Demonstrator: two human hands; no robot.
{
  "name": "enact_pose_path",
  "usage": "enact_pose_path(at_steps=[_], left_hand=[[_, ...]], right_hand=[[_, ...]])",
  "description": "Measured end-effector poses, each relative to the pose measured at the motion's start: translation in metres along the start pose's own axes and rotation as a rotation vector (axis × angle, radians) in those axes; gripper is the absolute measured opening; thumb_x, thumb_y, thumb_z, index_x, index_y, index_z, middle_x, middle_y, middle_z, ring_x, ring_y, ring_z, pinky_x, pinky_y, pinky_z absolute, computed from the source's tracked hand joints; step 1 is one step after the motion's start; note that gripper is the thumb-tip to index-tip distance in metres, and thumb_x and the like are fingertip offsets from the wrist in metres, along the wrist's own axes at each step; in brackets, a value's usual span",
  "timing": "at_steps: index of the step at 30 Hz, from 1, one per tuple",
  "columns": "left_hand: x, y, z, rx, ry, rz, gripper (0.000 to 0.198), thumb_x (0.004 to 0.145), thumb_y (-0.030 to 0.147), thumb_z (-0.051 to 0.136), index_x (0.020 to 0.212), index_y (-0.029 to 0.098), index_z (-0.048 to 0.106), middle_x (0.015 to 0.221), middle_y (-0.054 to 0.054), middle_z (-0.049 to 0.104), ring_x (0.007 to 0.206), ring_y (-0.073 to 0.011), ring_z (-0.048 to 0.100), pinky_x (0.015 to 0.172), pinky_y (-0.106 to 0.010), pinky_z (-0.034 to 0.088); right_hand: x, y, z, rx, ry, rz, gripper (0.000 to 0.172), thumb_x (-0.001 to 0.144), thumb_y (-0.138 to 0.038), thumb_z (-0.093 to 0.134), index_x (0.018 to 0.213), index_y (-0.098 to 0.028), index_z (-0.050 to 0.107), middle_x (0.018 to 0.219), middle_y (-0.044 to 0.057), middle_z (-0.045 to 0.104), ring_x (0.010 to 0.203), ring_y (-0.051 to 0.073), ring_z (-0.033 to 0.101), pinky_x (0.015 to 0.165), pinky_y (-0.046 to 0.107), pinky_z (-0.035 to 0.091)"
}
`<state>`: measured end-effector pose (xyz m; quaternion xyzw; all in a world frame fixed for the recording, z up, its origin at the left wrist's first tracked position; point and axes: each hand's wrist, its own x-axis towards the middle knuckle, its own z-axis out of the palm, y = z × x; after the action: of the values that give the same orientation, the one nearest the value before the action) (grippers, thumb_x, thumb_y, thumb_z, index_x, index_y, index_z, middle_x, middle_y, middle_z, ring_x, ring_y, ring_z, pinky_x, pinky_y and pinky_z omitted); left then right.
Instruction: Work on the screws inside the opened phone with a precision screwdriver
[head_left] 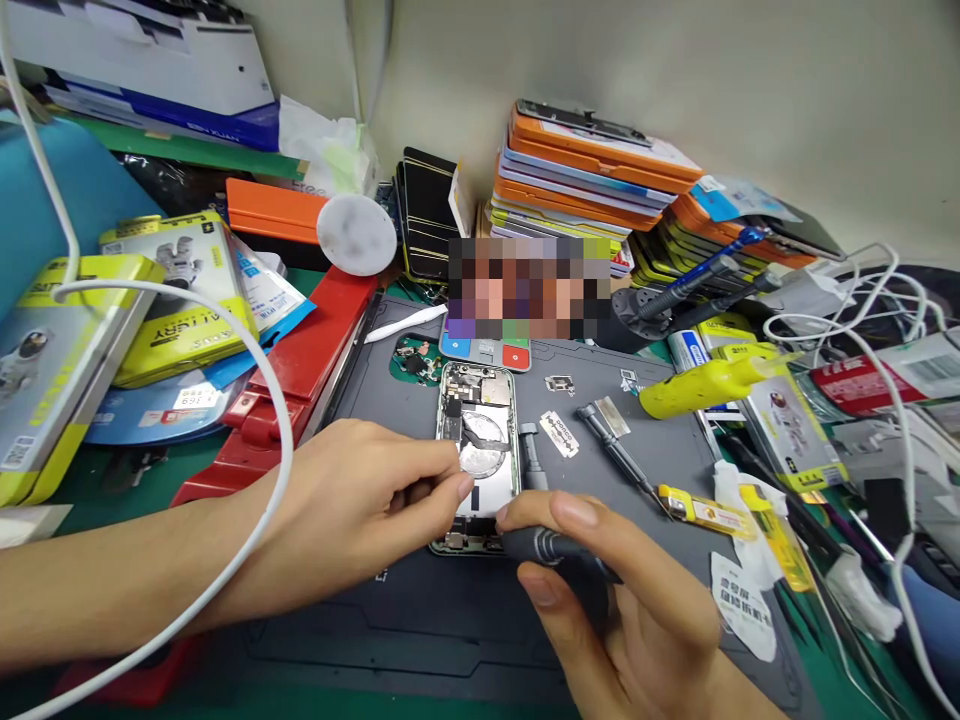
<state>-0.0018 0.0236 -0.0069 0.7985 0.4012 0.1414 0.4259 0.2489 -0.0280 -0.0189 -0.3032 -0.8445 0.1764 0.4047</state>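
Observation:
An opened smartphone (493, 500) lies on the dark grey work mat (420, 625), its inner parts and a round coil showing. My left hand (375, 485) is at the phone's left edge, thumb and forefinger pinched together over it. Whatever may be between those fingertips is hidden. Near the phone's lower right corner, my right hand (630, 600) holds a dark grey screwdriver (551, 546) between thumb and fingers. The screwdriver's tip cannot be made out. Just right of the phone lies a grey tool (532, 460).
On the mat's right lie a razor blade (559, 435), another screwdriver (619, 455) and a yellow bottle (697, 385). Stacked boxes (585, 170) stand behind. Yellow battery boxes (180, 300) and a red clamp-like tool (292, 380) are left. A white cable (281, 420) loops across my left forearm.

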Motion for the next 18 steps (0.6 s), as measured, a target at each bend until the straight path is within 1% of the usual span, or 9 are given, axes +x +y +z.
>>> enact_pose_path(at_steps=[3,5,6,8,10,12,13,15,18], left_hand=[[0.0,0.0,0.0,0.003,0.002,0.0,0.037,0.111,0.036,0.046,0.076,0.022,0.051,0.063,0.006,0.049,0.056,-0.0107,0.043,0.057,-0.028,0.025],[0.0,-0.001,0.001,0.007,-0.002,-0.002,0.039,0.111,0.036,0.047,0.075,0.022,0.051,0.063,0.006,0.049,0.056,-0.0107,0.044,0.057,-0.029,0.024],[-0.001,-0.001,0.001,0.007,-0.006,-0.003,0.039,0.111,0.036,0.047,0.075,0.022,0.051,0.062,0.006,0.049,0.056,-0.0106,0.043,0.057,-0.029,0.024],[-0.001,-0.002,0.001,0.006,-0.008,-0.007,0.039,0.111,0.037,0.047,0.075,0.022,0.052,0.062,0.006,0.05,0.056,-0.0106,0.044,0.058,-0.029,0.024],[0.0,-0.002,0.001,0.004,-0.012,-0.011,0.039,0.111,0.037,0.047,0.076,0.022,0.053,0.063,0.006,0.051,0.056,-0.0108,0.045,0.058,-0.029,0.024],[0.001,-0.001,0.001,0.001,-0.021,-0.017,0.038,0.111,0.036,0.047,0.077,0.022,0.054,0.063,0.006,0.052,0.057,-0.011,0.045,0.058,-0.029,0.024],[0.001,-0.001,0.0,0.0,-0.022,-0.018,0.037,0.11,0.036,0.046,0.077,0.022,0.054,0.064,0.006,0.053,0.057,-0.011,0.046,0.057,-0.029,0.024],[0.002,0.0,0.0,-0.002,-0.027,-0.015,0.037,0.11,0.036,0.047,0.078,0.022,0.055,0.064,0.006,0.054,0.057,-0.0108,0.047,0.058,-0.028,0.025],[0.001,0.0,0.0,0.0,-0.025,-0.005,0.035,0.111,0.035,0.048,0.08,0.022,0.059,0.065,0.006,0.056,0.058,-0.0106,0.048,0.058,-0.027,0.026]], right_hand=[[0.006,0.002,0.001,-0.04,0.0,-0.052,0.053,0.106,-0.011,0.062,0.157,-0.017,0.052,0.107,0.01,0.083,0.088,0.022,0.082,0.072,0.031,0.071],[0.009,0.003,0.002,-0.09,0.012,-0.056,0.049,0.107,-0.014,0.064,0.154,-0.018,0.054,0.099,0.008,0.083,0.079,0.021,0.08,0.064,0.03,0.068],[0.009,0.002,0.002,-0.1,0.016,-0.055,0.05,0.105,-0.013,0.066,0.153,-0.019,0.055,0.097,0.007,0.083,0.077,0.021,0.08,0.062,0.029,0.067],[0.009,0.001,0.001,-0.091,0.009,-0.038,0.055,0.1,-0.006,0.065,0.153,-0.019,0.055,0.1,0.007,0.084,0.081,0.021,0.082,0.066,0.029,0.069],[0.008,-0.001,0.0,-0.069,-0.027,-0.019,0.063,0.092,0.001,0.058,0.151,-0.02,0.055,0.114,0.01,0.084,0.096,0.022,0.085,0.078,0.031,0.071],[0.006,-0.002,-0.001,-0.049,-0.026,-0.026,0.065,0.087,0.0,0.055,0.15,-0.017,0.056,0.128,0.014,0.082,0.114,0.025,0.083,0.09,0.037,0.072],[0.005,-0.003,-0.002,-0.052,-0.01,-0.043,0.063,0.088,-0.003,0.055,0.15,-0.015,0.056,0.132,0.016,0.08,0.119,0.026,0.082,0.093,0.038,0.072],[0.004,-0.006,-0.003,-0.099,0.027,-0.072,0.061,0.091,-0.004,0.058,0.151,-0.014,0.057,0.132,0.017,0.08,0.118,0.026,0.082,0.091,0.037,0.073],[0.004,-0.009,-0.006,-0.155,-0.001,-0.023,0.056,0.099,-0.007,0.057,0.153,-0.021,0.058,0.129,0.012,0.084,0.11,0.025,0.085,0.084,0.035,0.074]])
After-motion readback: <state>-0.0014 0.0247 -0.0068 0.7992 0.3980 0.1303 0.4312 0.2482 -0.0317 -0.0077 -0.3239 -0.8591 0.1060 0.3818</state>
